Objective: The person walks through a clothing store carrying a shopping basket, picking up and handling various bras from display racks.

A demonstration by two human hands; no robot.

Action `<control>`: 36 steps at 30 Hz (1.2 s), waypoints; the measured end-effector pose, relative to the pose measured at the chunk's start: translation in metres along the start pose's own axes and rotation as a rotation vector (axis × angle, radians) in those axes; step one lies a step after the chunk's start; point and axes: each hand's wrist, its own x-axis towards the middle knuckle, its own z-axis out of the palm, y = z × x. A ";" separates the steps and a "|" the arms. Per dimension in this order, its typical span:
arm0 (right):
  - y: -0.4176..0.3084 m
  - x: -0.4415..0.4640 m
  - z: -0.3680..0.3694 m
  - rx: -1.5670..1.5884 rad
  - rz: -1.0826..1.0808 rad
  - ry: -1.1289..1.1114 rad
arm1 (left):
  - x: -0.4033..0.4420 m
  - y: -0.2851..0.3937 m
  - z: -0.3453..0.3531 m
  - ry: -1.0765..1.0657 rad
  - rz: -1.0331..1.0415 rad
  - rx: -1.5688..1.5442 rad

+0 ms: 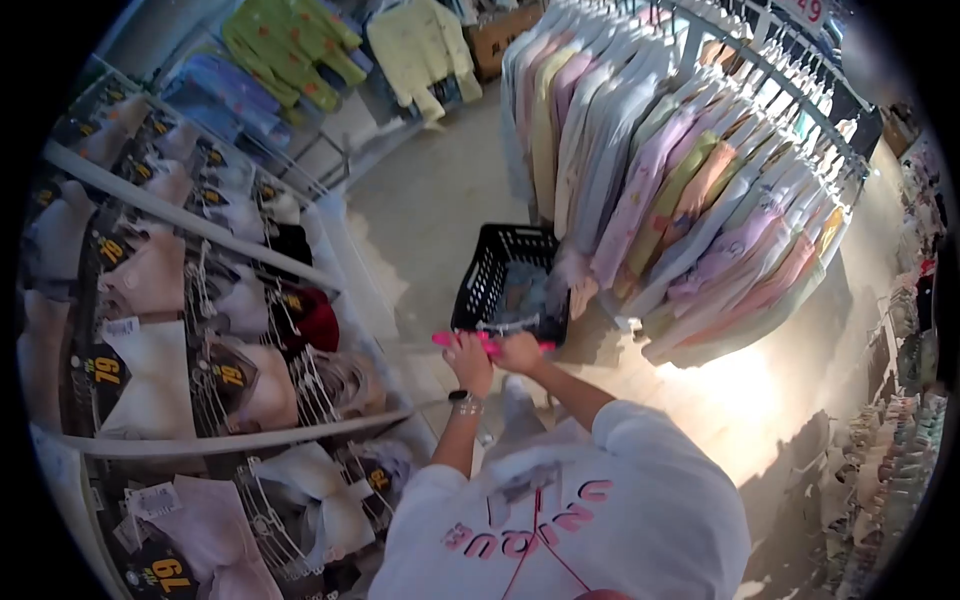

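Both hands are together at the near end of a black basket, around a bright pink thing that looks like its handle. My left hand, with a dark watch at the wrist, has its fingers closed on the pink thing. Just to the right, my right hand is closed on the same pink thing. Inside the basket lie bluish-grey items and what looks like a pale hanger near the hands. The fingertips are too small to make out in detail.
Shelves of bras with price cards line the left side. A long rack of pastel clothes stands right of the basket. Green and yellow garments hang at the back left, and more hanging goods are at the far right.
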 end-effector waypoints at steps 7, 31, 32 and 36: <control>0.012 -0.026 -0.013 -0.066 -0.035 -0.118 | -0.019 -0.006 0.004 -0.063 0.251 -0.056; -0.064 -0.044 0.035 -0.065 0.545 -0.127 | 0.052 -0.113 0.033 -0.456 0.912 -0.370; -0.070 -0.040 0.044 -0.038 0.587 -0.110 | 0.061 -0.118 0.035 -0.435 0.948 -0.354; -0.094 -0.014 0.080 0.081 0.769 -0.166 | 0.110 -0.137 0.041 -0.332 1.137 -0.396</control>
